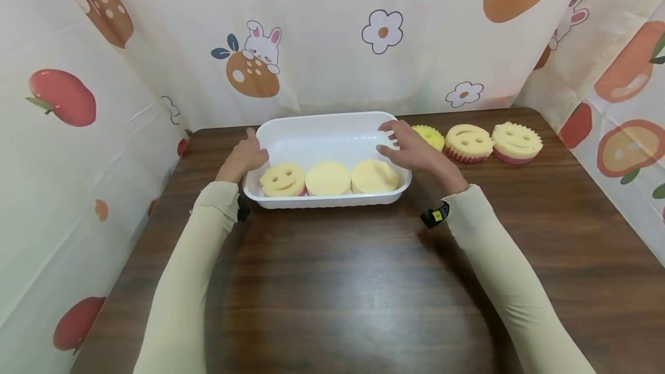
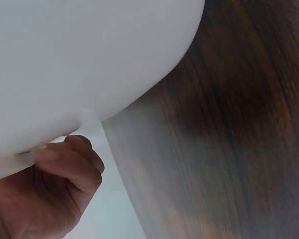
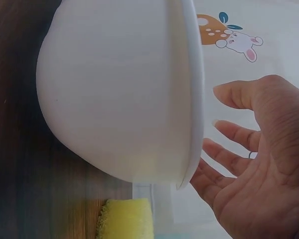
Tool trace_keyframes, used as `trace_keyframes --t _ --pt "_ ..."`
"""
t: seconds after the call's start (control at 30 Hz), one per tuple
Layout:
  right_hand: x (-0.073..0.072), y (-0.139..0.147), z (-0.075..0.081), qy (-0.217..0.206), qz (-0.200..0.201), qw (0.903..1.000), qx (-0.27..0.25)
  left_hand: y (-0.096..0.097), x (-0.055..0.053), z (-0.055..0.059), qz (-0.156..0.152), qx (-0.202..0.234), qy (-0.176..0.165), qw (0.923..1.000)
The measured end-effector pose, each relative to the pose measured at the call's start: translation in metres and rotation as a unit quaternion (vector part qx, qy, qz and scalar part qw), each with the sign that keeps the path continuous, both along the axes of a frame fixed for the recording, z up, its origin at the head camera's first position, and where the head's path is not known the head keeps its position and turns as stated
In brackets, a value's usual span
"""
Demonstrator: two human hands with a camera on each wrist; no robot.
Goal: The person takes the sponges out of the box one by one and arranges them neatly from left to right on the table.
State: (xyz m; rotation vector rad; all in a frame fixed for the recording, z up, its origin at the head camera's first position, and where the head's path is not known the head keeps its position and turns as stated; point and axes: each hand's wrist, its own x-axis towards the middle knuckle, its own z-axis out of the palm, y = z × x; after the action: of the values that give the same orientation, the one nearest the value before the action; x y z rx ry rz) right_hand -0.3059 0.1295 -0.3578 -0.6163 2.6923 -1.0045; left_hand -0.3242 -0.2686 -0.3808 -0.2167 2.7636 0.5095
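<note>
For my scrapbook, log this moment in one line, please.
left hand: grips white tray; right hand: open at tray's right end; in tray: smiley-face sponge, two plain round sponges

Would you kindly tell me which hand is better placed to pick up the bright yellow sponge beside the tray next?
Probably the right hand: it is open and holds nothing at the right end of the white tray, close to the bright yellow sponge. The left hand grips the tray at the opposite end.

A dark wood-grain table (image 1: pixel 337 281) stands before a white backdrop (image 1: pixel 322 68) printed with outlined flowers (image 1: pixel 382 22) and rabbits (image 1: pixel 262 48) on spotted orange-brown fruit (image 1: pixel 251 82); a leafed red fruit (image 1: pixel 67 97) is printed on the sheet (image 1: pixel 57 189) at left.
</note>
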Motion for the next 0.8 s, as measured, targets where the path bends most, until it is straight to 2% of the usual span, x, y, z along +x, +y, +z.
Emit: trace_keyframes --t 0.27,0.47,0.67,0.8 --pt "0.0 -0.006 -0.002 -0.001 0.024 0.9996 0.011 0.0 0.003 0.001 -0.013 0.004 0.008 0.9999" --pt "0.0 -0.01 -0.001 0.0 0.054 0.9982 0.026 -0.001 0.003 -0.001 -0.01 0.002 0.006 0.9999" --pt "-0.002 -0.016 -0.002 -0.003 0.105 0.9916 0.076 -0.002 0.002 -0.004 -0.006 0.011 0.021 0.9997" --pt "-0.003 -0.02 -0.005 -0.007 0.121 0.9868 0.108 -0.001 0.002 -0.008 -0.006 0.014 0.025 0.9996"
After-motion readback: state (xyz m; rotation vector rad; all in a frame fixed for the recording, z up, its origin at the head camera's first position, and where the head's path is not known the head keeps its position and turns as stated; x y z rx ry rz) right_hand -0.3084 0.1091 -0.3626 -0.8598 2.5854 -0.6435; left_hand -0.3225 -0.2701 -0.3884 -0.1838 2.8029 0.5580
